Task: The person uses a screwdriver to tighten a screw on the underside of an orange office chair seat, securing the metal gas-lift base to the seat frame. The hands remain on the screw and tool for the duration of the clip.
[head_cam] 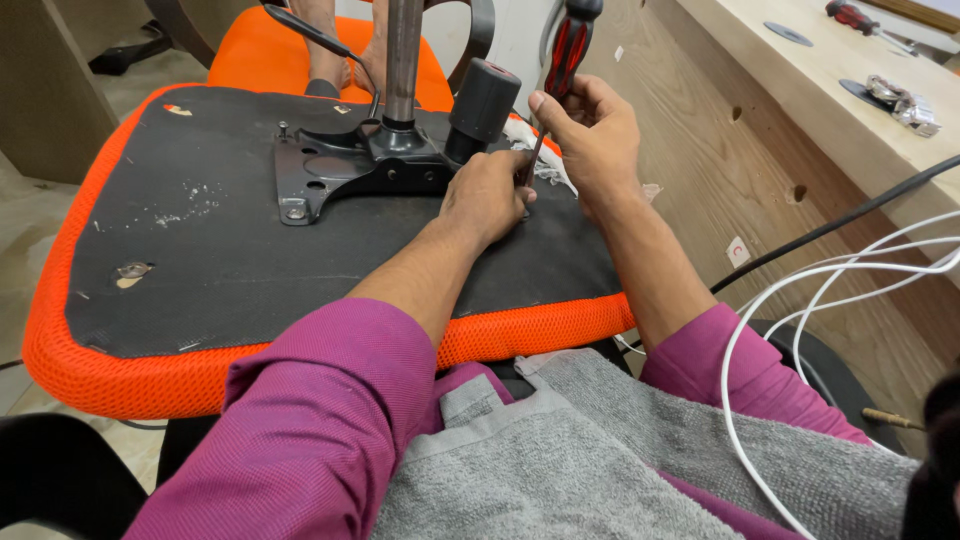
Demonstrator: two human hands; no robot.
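Screwdriver (567,55) gripped upright in right hand (598,135), tip down at black mounting plate (345,170) on overturned orange seat (300,250). Left hand (487,195) pressed beside tip, closure unclear. Probably stiff, light; best held by ribbed handle.

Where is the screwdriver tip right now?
In the head view, the screwdriver stands upright in the right hand, right of the metal column. Its tip meets the black seat underside beside the left hand.

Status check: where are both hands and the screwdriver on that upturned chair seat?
Right hand grips screwdriver, tip down at seat underside. Left hand steadies tip beside metal plate. White cables clear.
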